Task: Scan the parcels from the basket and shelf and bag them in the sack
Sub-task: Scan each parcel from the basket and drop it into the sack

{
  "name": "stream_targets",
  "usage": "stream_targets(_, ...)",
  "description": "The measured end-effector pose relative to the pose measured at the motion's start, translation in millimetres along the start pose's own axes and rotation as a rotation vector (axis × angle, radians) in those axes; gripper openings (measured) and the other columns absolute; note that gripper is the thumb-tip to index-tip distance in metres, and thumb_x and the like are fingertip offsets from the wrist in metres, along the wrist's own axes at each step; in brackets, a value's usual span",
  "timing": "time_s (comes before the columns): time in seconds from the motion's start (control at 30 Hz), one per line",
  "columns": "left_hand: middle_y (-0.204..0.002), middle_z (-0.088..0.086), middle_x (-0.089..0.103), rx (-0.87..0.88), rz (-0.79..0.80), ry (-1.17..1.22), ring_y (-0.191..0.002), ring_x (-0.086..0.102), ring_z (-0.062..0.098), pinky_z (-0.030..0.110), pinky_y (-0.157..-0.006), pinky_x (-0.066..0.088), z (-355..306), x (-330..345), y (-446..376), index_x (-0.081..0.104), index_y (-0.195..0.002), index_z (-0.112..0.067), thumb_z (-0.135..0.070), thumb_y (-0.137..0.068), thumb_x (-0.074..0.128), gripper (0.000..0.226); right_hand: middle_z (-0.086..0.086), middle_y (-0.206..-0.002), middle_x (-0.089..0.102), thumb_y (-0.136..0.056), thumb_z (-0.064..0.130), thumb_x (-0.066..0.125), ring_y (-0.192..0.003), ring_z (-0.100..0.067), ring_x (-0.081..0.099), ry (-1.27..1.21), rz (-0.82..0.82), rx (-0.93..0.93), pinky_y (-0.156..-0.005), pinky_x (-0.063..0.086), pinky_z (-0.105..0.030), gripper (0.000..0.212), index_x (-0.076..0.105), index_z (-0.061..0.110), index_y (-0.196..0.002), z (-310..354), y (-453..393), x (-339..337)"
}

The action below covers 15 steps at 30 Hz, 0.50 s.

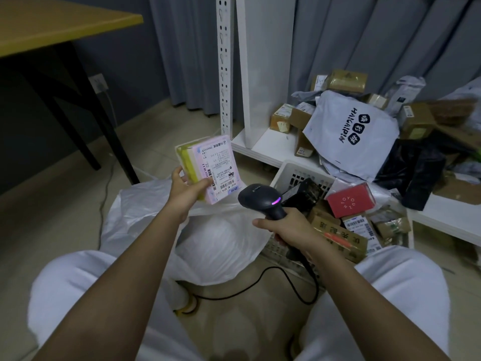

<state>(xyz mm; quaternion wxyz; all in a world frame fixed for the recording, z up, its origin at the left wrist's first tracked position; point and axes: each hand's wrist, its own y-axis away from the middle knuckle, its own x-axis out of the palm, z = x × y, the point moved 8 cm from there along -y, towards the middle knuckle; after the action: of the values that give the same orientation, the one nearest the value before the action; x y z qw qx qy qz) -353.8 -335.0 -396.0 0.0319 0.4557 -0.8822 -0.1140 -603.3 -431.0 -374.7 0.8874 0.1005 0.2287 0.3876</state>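
the left hand (186, 186), left of centre in the frame, has its fingers closed around the lower edge of one flat pale-pink and yellow parcel with a printed shipping label (207, 169), holding it up above the open white plastic sack (208, 243) that lies on the floor in the middle. the right hand (289, 226), right of centre, is wrapped tight on the grip of one black handheld barcode scanner (263, 201), whose purple light glows; its head points toward the label. one black cable (260, 282) trails below.

the likely slip is a missed read: the parcel is tilted and the thumb sits close to the barcode, so the beam may catch only part of it. bagging it unread would leave it uncounted. the grip on the edge is shallow, so the parcel could also tip out.

one white slotted plastic basket (291, 173) at right centre holds roughly seven parcels, a red box (350, 200) among them. the white shelf (260, 145) behind carries a heap of more than ten, too jumbled to count exactly.
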Motion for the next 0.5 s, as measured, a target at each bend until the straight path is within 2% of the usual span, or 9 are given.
stream_targets(0.2,-0.140,0.005,0.047,0.018,-0.017,-0.045,-0.115,0.056,0.021,0.046,-0.099,0.048,1.9,-7.2,1.1,0.022,-0.146,-0.020,-0.013,-0.078,0.077,0.087,0.002,-0.067,0.056,-0.077,0.022,0.081,-0.050,-0.007,0.050,-0.067,-0.002,0.013,-0.043,0.039,-0.015,0.020,0.063,0.015,-0.074,-2.5,-6.6,4.5)
stream_targets(0.33,-0.141,0.006,0.041,0.058,-0.042,-0.233,-0.119,0.051,0.021,0.043,-0.100,0.047,8.3,-31.1,4.9,0.026,-0.145,-0.024,-0.033,-0.061,0.086,0.103,-0.003,-0.069,0.058,-0.078,0.015,0.079,-0.055,-0.014,0.052,-0.193,-0.136,0.064,-0.048,0.043,-0.022,0.016,0.063,0.013,-0.080,-20.1,-27.3,-0.7)
stream_targets(0.43,-0.140,0.004,0.040,0.058,0.066,-0.456,-0.121,0.049,0.019,0.044,-0.101,0.047,19.1,-45.7,9.1,0.030,-0.144,-0.028,-0.053,-0.044,0.084,0.116,-0.009,-0.082,0.064,-0.077,0.012,0.078,-0.067,-0.019,0.058,-0.098,-0.248,0.099,-0.059,0.047,-0.028,0.020,0.065,0.011,-0.091,-34.8,-54.3,-4.1)
stream_targets(0.5,-0.141,0.002,0.037,0.067,0.188,-0.620,-0.122,0.047,0.018,0.039,-0.103,0.045,26.7,-49.4,14.8,0.029,-0.145,-0.030,-0.054,-0.046,0.085,0.116,-0.011,-0.086,0.063,-0.076,0.010,0.077,-0.074,-0.023,0.058,-0.021,-0.265,0.087,-0.064,0.045,-0.030,0.025,0.064,0.005,-0.098,-39.6,-71.1,2.4)
